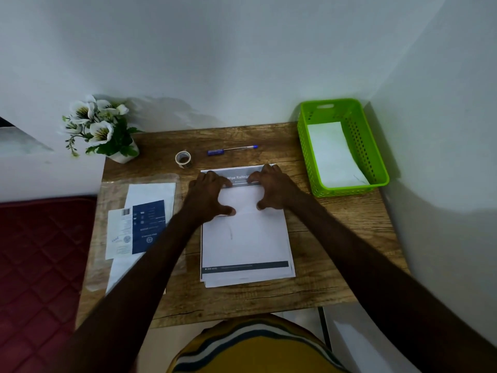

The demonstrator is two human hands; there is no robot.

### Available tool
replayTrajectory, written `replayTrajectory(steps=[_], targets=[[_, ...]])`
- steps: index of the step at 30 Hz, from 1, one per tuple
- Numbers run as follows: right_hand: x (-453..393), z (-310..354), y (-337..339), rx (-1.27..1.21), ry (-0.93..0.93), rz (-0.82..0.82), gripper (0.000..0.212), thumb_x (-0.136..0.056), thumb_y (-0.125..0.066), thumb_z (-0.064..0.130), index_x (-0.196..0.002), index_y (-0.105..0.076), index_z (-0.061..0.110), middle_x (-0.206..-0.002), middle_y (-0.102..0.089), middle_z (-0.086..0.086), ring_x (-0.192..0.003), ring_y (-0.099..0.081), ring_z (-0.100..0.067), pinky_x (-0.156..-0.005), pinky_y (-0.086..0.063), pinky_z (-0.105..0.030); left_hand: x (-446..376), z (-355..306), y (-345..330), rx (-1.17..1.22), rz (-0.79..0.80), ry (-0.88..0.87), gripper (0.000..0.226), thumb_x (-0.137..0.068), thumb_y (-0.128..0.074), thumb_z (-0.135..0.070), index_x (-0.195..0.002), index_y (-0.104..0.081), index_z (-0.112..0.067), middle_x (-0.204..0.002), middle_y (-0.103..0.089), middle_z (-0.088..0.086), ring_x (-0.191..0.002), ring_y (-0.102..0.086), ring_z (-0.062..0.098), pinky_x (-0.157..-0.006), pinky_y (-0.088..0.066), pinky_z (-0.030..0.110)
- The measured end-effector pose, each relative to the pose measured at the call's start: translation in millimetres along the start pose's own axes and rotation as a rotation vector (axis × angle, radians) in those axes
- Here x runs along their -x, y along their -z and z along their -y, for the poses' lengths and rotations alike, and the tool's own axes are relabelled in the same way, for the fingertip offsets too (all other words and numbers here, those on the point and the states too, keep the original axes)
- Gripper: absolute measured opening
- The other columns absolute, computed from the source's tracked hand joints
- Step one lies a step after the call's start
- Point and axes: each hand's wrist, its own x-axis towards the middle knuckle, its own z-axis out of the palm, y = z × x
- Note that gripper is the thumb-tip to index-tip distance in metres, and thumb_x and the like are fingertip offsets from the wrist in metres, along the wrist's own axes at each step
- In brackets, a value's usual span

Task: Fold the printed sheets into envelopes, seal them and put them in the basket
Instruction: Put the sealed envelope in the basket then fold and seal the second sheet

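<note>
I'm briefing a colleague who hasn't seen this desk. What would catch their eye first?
Probably the bright green basket at the far right corner of the wooden table, with a white folded paper inside. Next, the two hands, left hand and right hand, pressing the top sheet of the paper stack at the centre. White flowers stand at the far left corner.

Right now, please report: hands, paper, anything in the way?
Both hands, left hand and right hand, pressing the top sheet flat on the stack. One folded paper already in green basket. Nothing blocking.
</note>
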Motion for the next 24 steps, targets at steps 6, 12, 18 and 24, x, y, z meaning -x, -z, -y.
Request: replayTrajectory(steps=[6, 12, 18, 24], targets=[[-12.7, 6.0, 8.9, 0.039, 0.01, 0.101, 0.083, -0.064, -0.092, 0.033, -0.136, -0.052, 0.028, -0.139, -0.045, -0.012, -0.131, -0.036, -0.033, -0.098, -0.042, -0.041, -4.1, -4.6, 4.5, -0.015, 0.048, 0.021, 0.074, -0.069, -0.088, -0.053, -0.131, -0.056, -0.028, -0.142, -0.047, 0.006, -0.135, -0.036, 0.029, -0.113, -0.033, 0.047], [-8.8, 10.6, 12.8, 0.043, -0.002, 0.116, 0.072, -0.067, -0.092, 0.033, -0.13, -0.057, 0.03, -0.142, -0.043, -0.012, -0.134, -0.035, -0.033, -0.101, -0.042, -0.043, -1.8, -5.3, 4.2, -0.002, 0.036, 0.022, 0.074, -0.069, -0.088, -0.052, -0.13, -0.055, -0.027, -0.143, -0.046, 0.006, -0.135, -0.036, 0.029, -0.112, -0.032, 0.048], [2.8, 16.6, 12.4, 0.098, 0.022, 0.009, 0.069, -0.064, -0.091, 0.031, -0.123, -0.056, 0.023, -0.137, -0.049, -0.009, -0.129, -0.042, -0.03, -0.102, -0.042, -0.045, 5.6, -14.3, 3.4, -0.039, -0.031, 0.018, 0.069, -0.07, -0.088, -0.048, -0.126, -0.053, -0.026, -0.138, -0.053, 0.004, -0.13, -0.044, 0.028, -0.109, -0.035, 0.048], [23.6, 18.0, -0.4, 0.06, 0.016, -0.094, 0.054, -0.075, -0.081, 0.023, -0.12, -0.05, 0.027, -0.118, -0.068, -0.003, -0.118, -0.056, -0.029, -0.106, -0.036, -0.052, 22.4, -25.3, -7.8, -0.074, -0.14, 0.029, 0.072, -0.075, -0.087, -0.041, -0.135, -0.05, -0.026, -0.136, -0.062, 0.005, -0.126, -0.055, 0.03, -0.109, -0.035, 0.05]])
